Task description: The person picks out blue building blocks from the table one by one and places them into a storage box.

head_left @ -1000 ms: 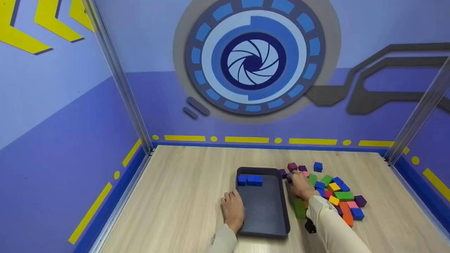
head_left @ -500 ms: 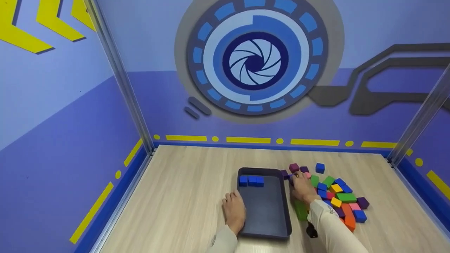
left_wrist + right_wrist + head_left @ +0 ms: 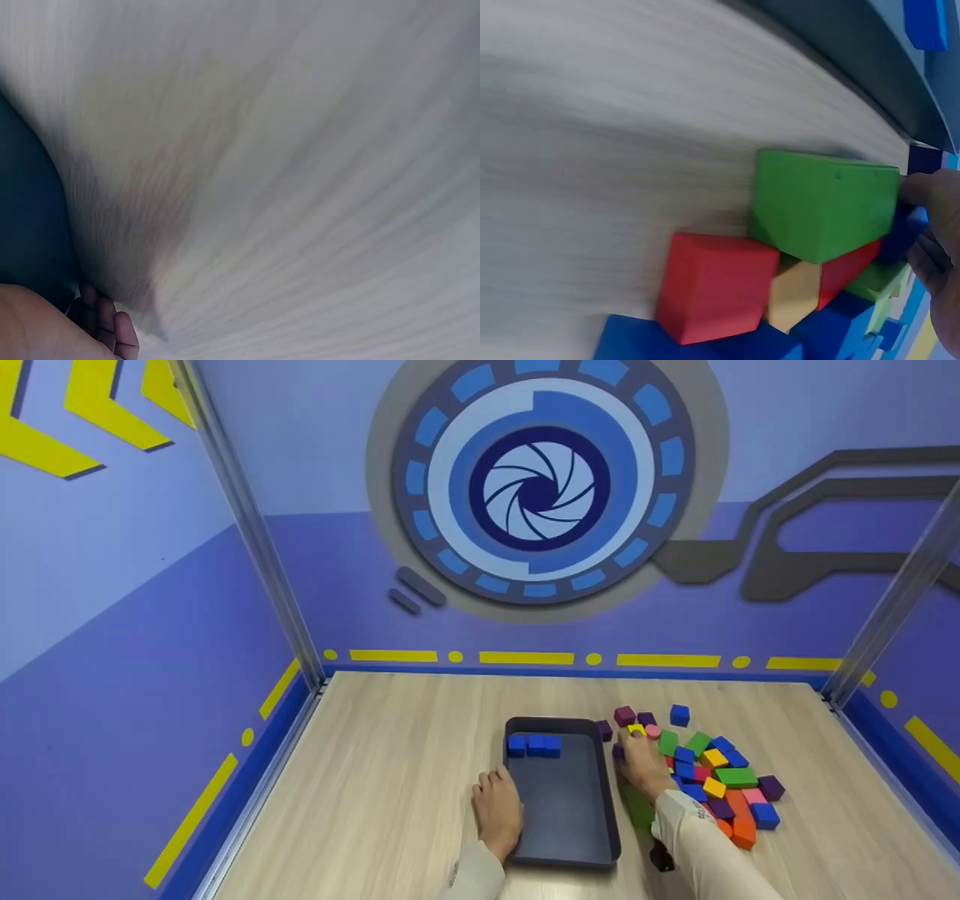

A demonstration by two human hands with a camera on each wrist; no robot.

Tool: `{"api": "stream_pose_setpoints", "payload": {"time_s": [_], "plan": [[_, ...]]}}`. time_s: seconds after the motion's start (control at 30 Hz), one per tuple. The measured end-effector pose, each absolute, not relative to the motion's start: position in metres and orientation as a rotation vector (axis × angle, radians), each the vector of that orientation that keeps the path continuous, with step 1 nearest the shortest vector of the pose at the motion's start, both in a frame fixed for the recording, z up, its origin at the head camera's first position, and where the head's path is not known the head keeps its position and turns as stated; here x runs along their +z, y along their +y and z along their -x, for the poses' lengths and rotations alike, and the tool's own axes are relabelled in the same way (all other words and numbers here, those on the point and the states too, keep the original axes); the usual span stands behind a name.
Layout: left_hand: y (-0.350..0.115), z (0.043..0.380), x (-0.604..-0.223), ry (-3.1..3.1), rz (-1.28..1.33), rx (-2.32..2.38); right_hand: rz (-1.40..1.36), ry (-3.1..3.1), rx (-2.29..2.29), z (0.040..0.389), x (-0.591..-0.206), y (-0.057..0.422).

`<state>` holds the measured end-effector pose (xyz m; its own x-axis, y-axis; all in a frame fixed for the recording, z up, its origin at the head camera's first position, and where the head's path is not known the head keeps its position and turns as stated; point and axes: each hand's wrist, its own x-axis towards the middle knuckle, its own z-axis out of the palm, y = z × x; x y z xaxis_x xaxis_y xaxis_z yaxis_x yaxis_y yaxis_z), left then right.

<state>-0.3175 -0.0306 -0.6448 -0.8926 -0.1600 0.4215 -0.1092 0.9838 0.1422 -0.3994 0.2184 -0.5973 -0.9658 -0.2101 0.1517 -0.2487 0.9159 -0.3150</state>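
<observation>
A dark grey tray (image 3: 570,851) stands in the middle of the table. My left hand (image 3: 498,810) holds its left rim, fingers curled down outside the wall in the left wrist view; the thumb is hidden. Inside, 3 blue cubes (image 3: 535,745) line up at the far end. My right hand (image 3: 646,763) is beside the tray's right side, at the near-left part of the block pile. Its thumb and fingers pinch a dark blue block (image 3: 906,231), partly hidden by the hand. Right beside the fingertips is a large green block (image 3: 821,199).
Several coloured blocks lie right of the tray, among them a red block (image 3: 716,289), an orange block (image 3: 741,819) and a yellow cube (image 3: 712,758). A lone blue cube (image 3: 679,715) sits farther back. A purple cube (image 3: 604,730) is close by the tray's far right corner.
My right hand has drawn slightly back toward me, and the yellow and pink blocks beyond its fingers show more. The left hand and the tray have stayed put.
</observation>
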Motion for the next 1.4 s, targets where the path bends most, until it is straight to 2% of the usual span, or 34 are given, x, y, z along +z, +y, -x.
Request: {"api": "stream_pose_setpoints", "payload": {"time_s": [0.4, 0.67, 1.03, 1.4], "plan": [[-0.029, 0.318, -0.645, -2.700, -0.191, -0.199, -0.306, -2.915, 0.682, 0.395, -0.595, 0.231], [-0.029, 0.320, -0.647, -2.695, -0.219, -0.172, -0.281, -2.808, 0.876, 0.397, -0.581, 0.231], [-0.029, 0.320, -0.646, -2.666, -0.223, -0.161, -0.480, -2.627, 0.775, 0.401, -0.574, 0.211], [-0.028, 0.318, -0.646, -2.691, -0.222, -0.149, -0.437, -2.821, 0.880, 0.397, -0.559, 0.184]]}}
